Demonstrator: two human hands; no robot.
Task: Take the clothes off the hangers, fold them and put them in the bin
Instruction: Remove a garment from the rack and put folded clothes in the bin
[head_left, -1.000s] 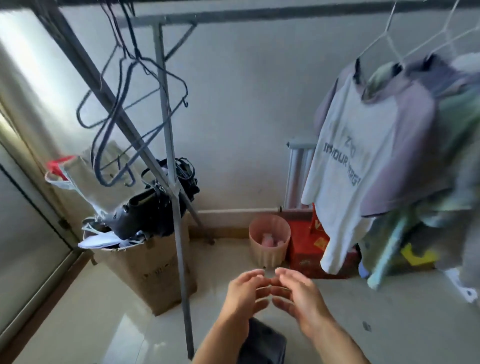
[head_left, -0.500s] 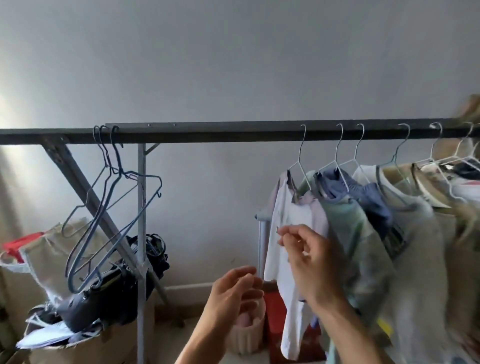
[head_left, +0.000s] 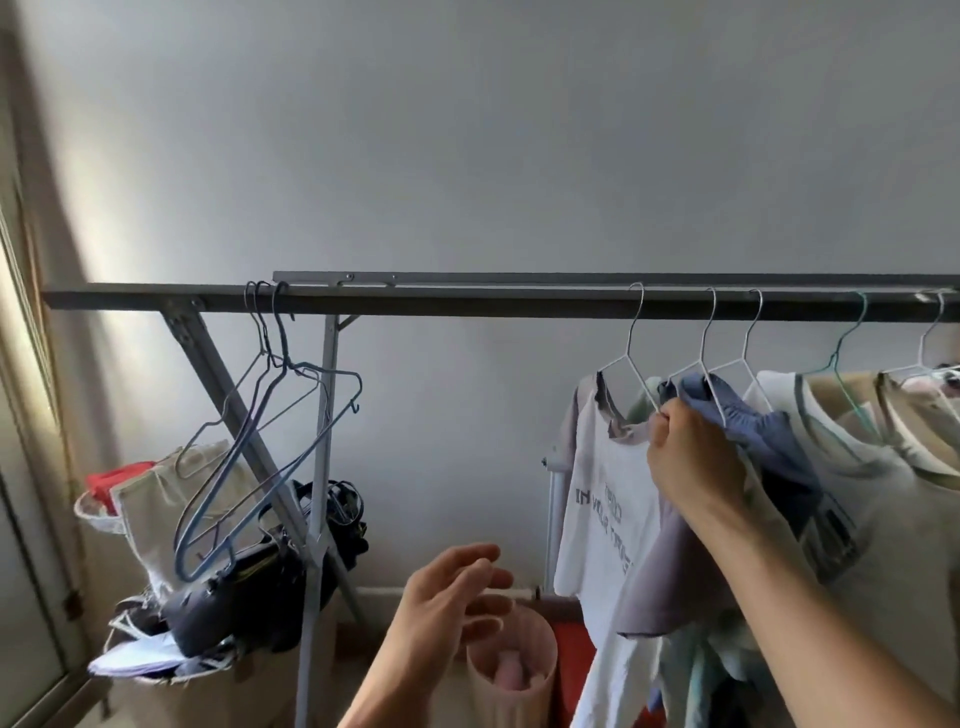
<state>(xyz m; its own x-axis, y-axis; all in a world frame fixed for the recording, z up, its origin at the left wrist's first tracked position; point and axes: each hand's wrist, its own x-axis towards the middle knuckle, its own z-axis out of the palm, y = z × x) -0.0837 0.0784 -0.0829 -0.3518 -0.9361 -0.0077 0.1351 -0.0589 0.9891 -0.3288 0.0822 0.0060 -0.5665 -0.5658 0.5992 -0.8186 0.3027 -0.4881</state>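
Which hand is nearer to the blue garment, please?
Right. The right hand grips the blue garment at its edge; the left hand hangs open, lower left, apart from it.

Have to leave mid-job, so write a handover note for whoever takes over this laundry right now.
Left hand: open, holds nothing, raised below the rail.
Right hand: grips the blue garment at its top edge.
Things: white printed T-shirt, the blue garment and other shirts hang at the rail's right; empty hangers are bunched at its left.
Done: some hangers are bare; no folded clothes in view.
Left: unhook each garment, fold it, bin it.
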